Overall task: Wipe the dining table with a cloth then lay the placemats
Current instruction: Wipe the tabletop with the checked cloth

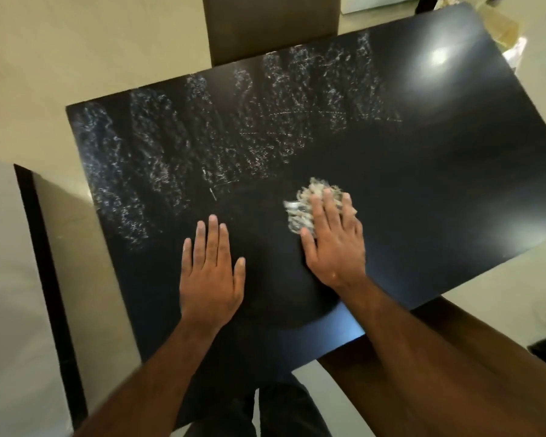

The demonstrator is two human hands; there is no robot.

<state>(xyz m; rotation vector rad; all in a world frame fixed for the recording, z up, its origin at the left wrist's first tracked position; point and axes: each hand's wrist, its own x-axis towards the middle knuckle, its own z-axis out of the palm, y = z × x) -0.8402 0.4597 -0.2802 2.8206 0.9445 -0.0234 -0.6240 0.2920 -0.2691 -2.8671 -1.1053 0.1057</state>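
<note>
Here, two bare hands rest on one dark, glossy table point(423, 146). The left hand point(210, 272) lies flat, palm down, its fingers point(213, 238) spread open and holding nothing. The right hand point(334, 244) presses one crumpled pale cloth point(300, 212) against the table near its middle, fingers extended over it rather than curled around it. Several whitish streaky bands mark the far left half of the table. One brown chair point(270, 26) stands at the far edge.
</note>
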